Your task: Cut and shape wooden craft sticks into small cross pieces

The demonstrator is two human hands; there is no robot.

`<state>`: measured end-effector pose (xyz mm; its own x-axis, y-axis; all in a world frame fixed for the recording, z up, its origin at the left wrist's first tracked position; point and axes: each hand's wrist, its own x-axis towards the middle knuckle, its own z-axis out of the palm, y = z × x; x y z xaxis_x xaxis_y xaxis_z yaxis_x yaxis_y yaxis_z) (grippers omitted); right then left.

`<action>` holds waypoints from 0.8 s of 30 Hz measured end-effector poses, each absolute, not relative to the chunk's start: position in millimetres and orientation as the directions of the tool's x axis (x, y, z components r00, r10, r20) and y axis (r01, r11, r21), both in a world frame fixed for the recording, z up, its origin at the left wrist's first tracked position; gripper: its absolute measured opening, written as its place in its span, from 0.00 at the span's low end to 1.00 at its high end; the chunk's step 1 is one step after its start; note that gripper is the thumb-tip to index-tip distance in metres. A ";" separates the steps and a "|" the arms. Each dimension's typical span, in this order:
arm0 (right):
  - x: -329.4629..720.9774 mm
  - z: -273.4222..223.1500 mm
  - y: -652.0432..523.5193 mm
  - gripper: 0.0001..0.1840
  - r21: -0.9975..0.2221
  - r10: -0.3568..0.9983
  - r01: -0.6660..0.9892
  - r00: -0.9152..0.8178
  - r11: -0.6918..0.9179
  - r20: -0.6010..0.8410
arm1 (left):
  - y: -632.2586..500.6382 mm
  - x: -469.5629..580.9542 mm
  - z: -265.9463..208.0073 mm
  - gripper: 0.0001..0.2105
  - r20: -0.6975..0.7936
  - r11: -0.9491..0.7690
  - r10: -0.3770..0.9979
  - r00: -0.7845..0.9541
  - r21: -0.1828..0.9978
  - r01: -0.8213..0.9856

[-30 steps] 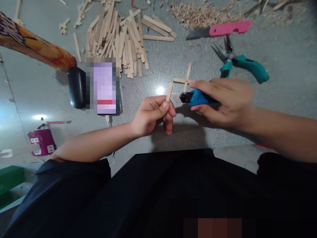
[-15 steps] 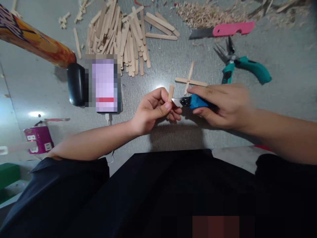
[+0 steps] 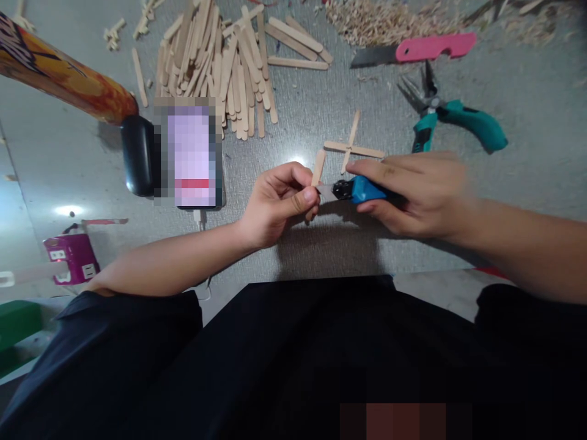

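Note:
Between the thumb and fingers of my left hand (image 3: 282, 205) is a wooden popsicle stick (image 3: 319, 168), its upper end pointing up and slightly right. My right hand (image 3: 417, 195) grips a blue and black utility knife (image 3: 365, 189), its blade pointing left and meeting the stick's edge by my left thumb. Two popsicle sticks joined in a cross (image 3: 349, 148) lie on the table just beyond the knife. The lower part of the held stick is hidden by my left fingers.
A heap of popsicle sticks (image 3: 197, 61) lies at the back, with wood shavings (image 3: 371, 24) to its right. A pink cutter (image 3: 435, 47) and teal pliers (image 3: 472, 122) rest at right. At left are a phone (image 3: 192, 159), a black case (image 3: 137, 156), an orange can (image 3: 68, 73) and a purple power socket (image 3: 71, 260).
The stick in my left hand has tilted a little to the right, and my left fingers have curled in. The knife blade stays against it. The view has shifted slightly.

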<state>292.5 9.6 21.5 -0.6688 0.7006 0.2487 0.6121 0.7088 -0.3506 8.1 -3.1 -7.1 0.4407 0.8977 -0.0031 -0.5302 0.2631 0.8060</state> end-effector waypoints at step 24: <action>291.7 28.2 14.4 0.31 -0.386 0.624 0.503 -0.713 0.773 0.319 | -2.3 8.8 -3.6 0.19 -0.021 0.268 0.892 0.451 0.829 -0.491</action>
